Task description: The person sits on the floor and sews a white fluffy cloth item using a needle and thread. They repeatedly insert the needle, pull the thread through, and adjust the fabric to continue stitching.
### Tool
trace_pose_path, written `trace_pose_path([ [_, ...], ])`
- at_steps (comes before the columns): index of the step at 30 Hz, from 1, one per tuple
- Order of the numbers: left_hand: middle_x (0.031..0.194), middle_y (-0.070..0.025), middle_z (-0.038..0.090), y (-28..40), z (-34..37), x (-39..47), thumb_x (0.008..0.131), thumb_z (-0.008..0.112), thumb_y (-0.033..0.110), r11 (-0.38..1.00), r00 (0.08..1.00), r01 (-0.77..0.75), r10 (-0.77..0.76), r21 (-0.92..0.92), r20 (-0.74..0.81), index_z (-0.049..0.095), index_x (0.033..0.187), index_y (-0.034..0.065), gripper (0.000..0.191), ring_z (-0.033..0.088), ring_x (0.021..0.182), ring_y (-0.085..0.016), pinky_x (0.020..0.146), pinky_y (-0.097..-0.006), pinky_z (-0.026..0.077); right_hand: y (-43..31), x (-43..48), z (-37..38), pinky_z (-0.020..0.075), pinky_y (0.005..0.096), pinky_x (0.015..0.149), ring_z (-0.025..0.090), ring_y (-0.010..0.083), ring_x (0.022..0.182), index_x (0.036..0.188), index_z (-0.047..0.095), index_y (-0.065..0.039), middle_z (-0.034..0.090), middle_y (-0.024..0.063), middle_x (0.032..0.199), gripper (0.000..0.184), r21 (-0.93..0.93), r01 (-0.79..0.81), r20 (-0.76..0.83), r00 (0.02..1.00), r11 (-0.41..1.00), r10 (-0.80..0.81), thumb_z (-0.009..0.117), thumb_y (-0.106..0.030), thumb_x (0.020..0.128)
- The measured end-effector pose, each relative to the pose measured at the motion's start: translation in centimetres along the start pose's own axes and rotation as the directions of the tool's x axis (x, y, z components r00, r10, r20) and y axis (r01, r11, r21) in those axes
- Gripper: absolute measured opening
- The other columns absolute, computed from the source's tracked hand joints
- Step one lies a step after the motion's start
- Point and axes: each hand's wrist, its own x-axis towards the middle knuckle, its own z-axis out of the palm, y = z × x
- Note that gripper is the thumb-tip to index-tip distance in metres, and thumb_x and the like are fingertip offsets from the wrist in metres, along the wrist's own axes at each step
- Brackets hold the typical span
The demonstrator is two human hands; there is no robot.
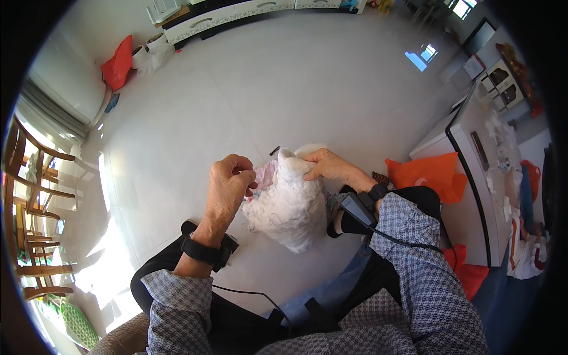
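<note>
A bundle of white fluffy wadding [288, 213], probably cotton, hangs between my knees above the floor. My right hand [326, 164] grips its upper edge, thumb on the near side. Pink patterned cloth [266, 174] shows at the left of the bundle, partly covered by it. A dark, loose thread-like line [276, 218] lies across the wadding. My left hand [233, 175] is just left of the pink cloth, fingers curled and thumb against the forefinger. Whether anything thin is pinched there is too small to tell.
A small dark object [274, 151] lies on the tiled floor beyond the bundle. An orange bag [426, 175] leans by a white cabinet [466, 213] at my right. Wooden chairs [37, 191] stand at left. A drawer unit [213, 20] lines the far wall, near a red bag [119, 64].
</note>
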Motion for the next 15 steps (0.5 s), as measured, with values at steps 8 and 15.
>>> trace_pose_path([
  [8,0.074,-0.0097,0.064,-1.2,0.5,0.3,0.081,0.059,0.005,0.998,0.998,-0.006,0.002,0.060,0.067,0.062,0.089,-0.0074,0.015,0.065,0.066,-0.016,0.053,-0.0284,0.053,-7.0,-4.1,-1.5,0.0449,0.0279,0.094,0.064,0.0155,0.097,0.119,0.067,0.003,0.072,0.0079,0.104,0.048,0.286,-0.031,0.026,0.999,0.958,0.025,0.066,-0.005,0.072],
  [15,0.080,-0.0084,0.065,-0.2,1.4,0.2,0.082,0.067,0.010,0.971,0.977,-0.213,0.209,0.107,0.042,0.063,0.094,-0.0081,0.022,0.061,0.072,-0.014,0.065,-0.0281,0.054,-8.8,-6.8,-1.4,0.0433,0.0325,0.101,0.064,0.0189,0.102,0.123,0.063,0.005,0.070,0.0103,0.110,0.057,0.648,0.134,-0.058,0.990,0.750,-0.127,0.066,-0.005,0.066],
])
